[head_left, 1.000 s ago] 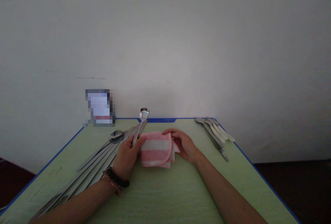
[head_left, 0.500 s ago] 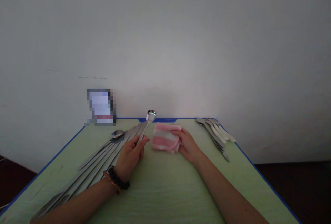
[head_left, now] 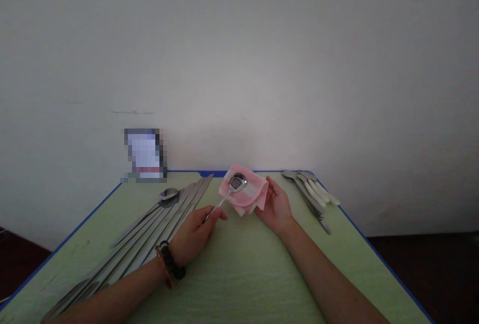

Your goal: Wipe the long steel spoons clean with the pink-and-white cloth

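Observation:
My left hand (head_left: 200, 234) pinches the handle of a shiny metal spoon (head_left: 237, 183), its bowl pointing away from me. Behind the bowl lies a folded pink and white striped cloth (head_left: 252, 189), supported by my right hand (head_left: 276, 207). The right fingers are partly hidden behind the cloth, with the thumb side at its right edge. Spoon bowl and cloth overlap in view, seemingly touching. Left of my left hand, several metal knives (head_left: 187, 202) lie in a slanted row, with metal spoons (head_left: 169, 194) beside them.
On the table's right side lies a pile of metal spoons (head_left: 305, 192) and white-handled cutlery (head_left: 318, 193). A blurred-out screen device (head_left: 144, 154) leans on the wall at the back left. The green tabletop (head_left: 224, 284) has a blue edge, and a pale wall stands behind it.
The spoon's bowl has moved right and down, from beside the cloth to in front of it. My right hand has turned, tilting the cloth underneath the bowl.

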A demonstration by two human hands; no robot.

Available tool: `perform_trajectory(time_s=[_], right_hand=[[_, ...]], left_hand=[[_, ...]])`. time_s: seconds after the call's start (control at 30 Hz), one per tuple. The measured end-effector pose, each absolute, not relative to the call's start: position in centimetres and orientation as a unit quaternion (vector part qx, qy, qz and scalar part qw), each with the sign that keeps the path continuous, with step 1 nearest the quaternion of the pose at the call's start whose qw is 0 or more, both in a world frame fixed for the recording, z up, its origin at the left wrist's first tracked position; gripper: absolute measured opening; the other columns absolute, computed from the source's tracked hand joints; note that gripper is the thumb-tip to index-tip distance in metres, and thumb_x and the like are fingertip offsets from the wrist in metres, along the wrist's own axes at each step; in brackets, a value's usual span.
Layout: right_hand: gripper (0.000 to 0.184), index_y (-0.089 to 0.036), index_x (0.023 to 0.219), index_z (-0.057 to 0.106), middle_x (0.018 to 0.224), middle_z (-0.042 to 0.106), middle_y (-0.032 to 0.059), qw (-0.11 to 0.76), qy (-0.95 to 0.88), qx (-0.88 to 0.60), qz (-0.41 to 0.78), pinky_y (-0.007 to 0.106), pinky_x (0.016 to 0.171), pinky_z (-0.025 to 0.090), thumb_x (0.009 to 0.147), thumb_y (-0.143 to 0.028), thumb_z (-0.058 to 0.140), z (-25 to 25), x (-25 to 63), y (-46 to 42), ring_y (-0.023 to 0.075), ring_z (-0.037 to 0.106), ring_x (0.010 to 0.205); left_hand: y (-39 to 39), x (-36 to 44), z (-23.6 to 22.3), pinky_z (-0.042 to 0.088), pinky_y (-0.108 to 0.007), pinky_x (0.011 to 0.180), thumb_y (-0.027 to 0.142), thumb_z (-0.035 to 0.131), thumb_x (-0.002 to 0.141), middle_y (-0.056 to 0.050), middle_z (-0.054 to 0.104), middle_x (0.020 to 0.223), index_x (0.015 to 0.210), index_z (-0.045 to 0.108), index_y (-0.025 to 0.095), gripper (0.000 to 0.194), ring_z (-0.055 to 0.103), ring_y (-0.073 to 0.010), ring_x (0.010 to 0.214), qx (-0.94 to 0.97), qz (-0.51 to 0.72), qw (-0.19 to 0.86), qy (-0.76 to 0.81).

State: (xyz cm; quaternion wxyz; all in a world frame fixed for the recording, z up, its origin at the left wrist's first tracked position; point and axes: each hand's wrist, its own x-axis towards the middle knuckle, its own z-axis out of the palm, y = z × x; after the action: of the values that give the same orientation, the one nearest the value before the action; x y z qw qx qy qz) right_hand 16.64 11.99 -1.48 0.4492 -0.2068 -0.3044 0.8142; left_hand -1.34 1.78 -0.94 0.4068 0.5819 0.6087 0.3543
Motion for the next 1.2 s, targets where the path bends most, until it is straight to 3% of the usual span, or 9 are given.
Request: perform_trajectory(time_s=[0.13,0.27,0.43,0.53,0.73,0.97,1.2], right_hand=[[0.015,-0.018,0.078,0.064,0.078,0.069,0.0025,0.483,-0.345,-0.205,0.778,0.031,0.078,0.046,0.07,-0.03,0.06,-1.7,16.5,12.1,0.0191,0.061,0.085],[0.034,-0.022,0.096,0.061,0.087,0.067,0.0001,0.453,-0.41,-0.206,0.765,0.026,0.072,0.045,0.064,-0.024,0.07,-1.4,16.3,11.2,0.0138,0.059,0.076],[0.029,-0.018,0.087,0.063,0.082,0.065,0.0014,0.394,-0.508,-0.255,0.722,0.023,0.062,0.041,0.063,-0.031,0.073,-2.0,16.0,11.0,0.0121,0.055,0.07],[0.03,-0.017,0.089,0.062,0.082,0.064,0.0022,0.385,-0.565,-0.267,0.679,0.024,0.062,0.041,0.068,-0.037,0.068,-2.0,15.9,11.0,0.0125,0.055,0.069],[0.024,-0.017,0.094,0.058,0.08,0.063,0.0003,0.385,-0.622,-0.292,0.617,0.027,0.071,0.043,0.072,-0.025,0.057,-1.0,15.8,10.5,0.0138,0.056,0.074],[0.026,-0.015,0.092,0.058,0.074,0.061,-0.0009,0.384,-0.647,-0.357,0.554,0.024,0.064,0.04,0.07,-0.016,0.045,-0.7,15.5,10.3,0.0123,0.051,0.066],[0.031,-0.016,0.1,0.059,0.074,0.063,-0.0016,0.402,-0.607,-0.337,0.597,0.023,0.062,0.04,0.07,-0.019,0.054,-0.8,15.6,10.2,0.0113,0.051,0.065]], left_hand=[[1.4,-1.1,-0.8,0.022,-0.02,0.041,0.054,0.031,0.085,0.009,0.028,0.046,0.086,0.058,0.015,0.047,0.029,-0.0098,0.042,0.601,0.335,0.403,0.604],[0.8,-0.8,-0.2,0.027,-0.022,0.046,0.046,0.028,0.088,0.006,0.035,0.049,0.084,0.061,0.017,0.045,0.037,-0.0123,0.047,0.671,0.284,0.313,0.609],[0.6,-0.6,0.2,0.036,-0.026,0.06,0.038,0.026,0.09,-0.001,0.056,0.061,0.083,0.063,0.018,0.042,0.053,-0.0162,0.059,0.718,0.23,0.253,0.607],[0.7,-0.5,0.3,0.037,-0.026,0.062,0.037,0.026,0.09,-0.002,0.061,0.066,0.084,0.062,0.018,0.041,0.056,-0.0172,0.063,0.718,0.222,0.256,0.608],[0.7,-0.6,0.5,0.038,-0.025,0.061,0.037,0.026,0.091,-0.003,0.062,0.067,0.083,0.06,0.018,0.04,0.057,-0.0169,0.063,0.723,0.2,0.259,0.608],[0.6,-0.6,0.2,0.036,-0.023,0.057,0.037,0.028,0.091,-0.001,0.059,0.062,0.079,0.057,0.019,0.036,0.056,-0.0156,0.059,0.739,0.18,0.239,0.603],[0.6,-0.6,0.4,0.035,-0.023,0.058,0.036,0.026,0.092,-0.001,0.059,0.063,0.08,0.056,0.019,0.037,0.055,-0.0153,0.059,0.748,0.172,0.237,0.596]])
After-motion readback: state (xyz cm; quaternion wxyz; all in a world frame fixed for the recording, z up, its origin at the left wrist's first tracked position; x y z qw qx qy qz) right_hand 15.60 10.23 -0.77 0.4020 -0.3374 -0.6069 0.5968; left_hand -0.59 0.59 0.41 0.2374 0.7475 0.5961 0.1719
